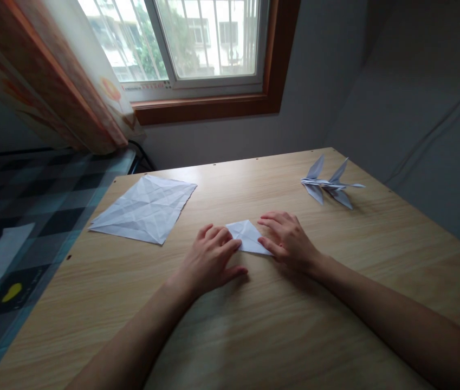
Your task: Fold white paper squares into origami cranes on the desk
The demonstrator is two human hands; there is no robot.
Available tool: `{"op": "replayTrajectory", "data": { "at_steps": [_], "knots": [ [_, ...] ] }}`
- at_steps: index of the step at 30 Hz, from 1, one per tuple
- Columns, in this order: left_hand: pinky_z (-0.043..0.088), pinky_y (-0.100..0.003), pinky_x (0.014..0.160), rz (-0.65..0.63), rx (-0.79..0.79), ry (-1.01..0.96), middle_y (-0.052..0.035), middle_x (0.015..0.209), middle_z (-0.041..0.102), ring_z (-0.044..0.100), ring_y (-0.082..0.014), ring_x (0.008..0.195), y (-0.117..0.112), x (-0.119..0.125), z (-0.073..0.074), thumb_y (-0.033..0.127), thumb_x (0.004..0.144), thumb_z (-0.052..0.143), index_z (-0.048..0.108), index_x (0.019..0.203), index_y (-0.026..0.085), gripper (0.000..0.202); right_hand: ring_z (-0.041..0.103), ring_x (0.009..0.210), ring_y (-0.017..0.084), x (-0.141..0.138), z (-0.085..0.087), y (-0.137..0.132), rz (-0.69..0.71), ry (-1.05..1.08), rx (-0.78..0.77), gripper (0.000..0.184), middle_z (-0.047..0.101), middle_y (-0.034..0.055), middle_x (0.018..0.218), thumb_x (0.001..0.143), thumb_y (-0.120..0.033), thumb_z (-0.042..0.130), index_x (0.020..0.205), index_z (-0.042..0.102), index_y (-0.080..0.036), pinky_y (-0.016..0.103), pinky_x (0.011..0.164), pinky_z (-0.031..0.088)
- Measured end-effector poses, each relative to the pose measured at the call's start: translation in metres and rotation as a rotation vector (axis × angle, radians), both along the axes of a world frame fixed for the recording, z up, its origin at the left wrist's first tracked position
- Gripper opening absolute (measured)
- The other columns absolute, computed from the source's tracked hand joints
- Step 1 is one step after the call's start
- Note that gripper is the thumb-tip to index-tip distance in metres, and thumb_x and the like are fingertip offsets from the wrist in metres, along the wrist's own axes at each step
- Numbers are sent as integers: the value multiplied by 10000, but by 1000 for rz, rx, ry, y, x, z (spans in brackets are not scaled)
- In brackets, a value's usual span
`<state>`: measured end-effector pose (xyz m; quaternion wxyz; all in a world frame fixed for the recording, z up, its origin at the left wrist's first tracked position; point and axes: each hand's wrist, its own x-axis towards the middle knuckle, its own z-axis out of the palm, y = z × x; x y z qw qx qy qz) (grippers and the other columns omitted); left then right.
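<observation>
A small folded white paper (247, 234) lies flat on the wooden table (254, 325), near its middle. My left hand (210, 259) rests palm down on the paper's left part, fingers stretched and pressing it. My right hand (289, 238) lies flat on the paper's right edge, fingers extended toward the left. Both hands cover part of the paper, so its full shape is hidden. Neither hand grips anything.
A creased, unfolded white sheet (145, 208) lies at the table's left. A finished paper figure with pointed wings (329, 184) stands at the far right. A bed with a checked cover (30, 216) sits left of the table. A window and curtain are behind.
</observation>
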<state>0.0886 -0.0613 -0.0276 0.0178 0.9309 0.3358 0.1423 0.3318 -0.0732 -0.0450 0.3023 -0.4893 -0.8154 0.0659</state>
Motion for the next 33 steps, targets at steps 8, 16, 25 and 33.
{"op": "replayTrajectory", "data": {
  "at_steps": [8,16,25,33],
  "knots": [
    [427,-399,908,-75,-30,-79,-97,1056,669,624,-248,999,7,-4,-2,495,869,593,622,911,187,312,488,1269,243,2,-3,4,250,15,18,440,612,90,1314,818,-30,451,1192,622,-185,455,1042,373],
    [474,-364,935,-158,-61,-198,-93,1050,720,664,-226,1049,7,-5,-4,386,917,566,626,996,194,216,580,1128,242,-3,-1,5,307,-56,-16,299,683,106,1174,868,-112,537,1136,651,-177,436,987,389],
    [473,-370,813,83,19,-241,-64,811,689,603,-207,843,4,-1,-5,281,930,505,617,681,190,287,638,845,199,-15,0,2,148,175,-103,204,721,49,861,910,-150,540,1086,640,-179,355,852,417],
    [425,-390,779,273,70,-89,-77,918,625,521,-236,869,2,4,-6,401,908,564,598,768,186,259,571,922,242,-22,-1,0,-40,33,-146,199,675,79,973,867,-206,613,1063,638,-182,387,838,373]
  ]
}}
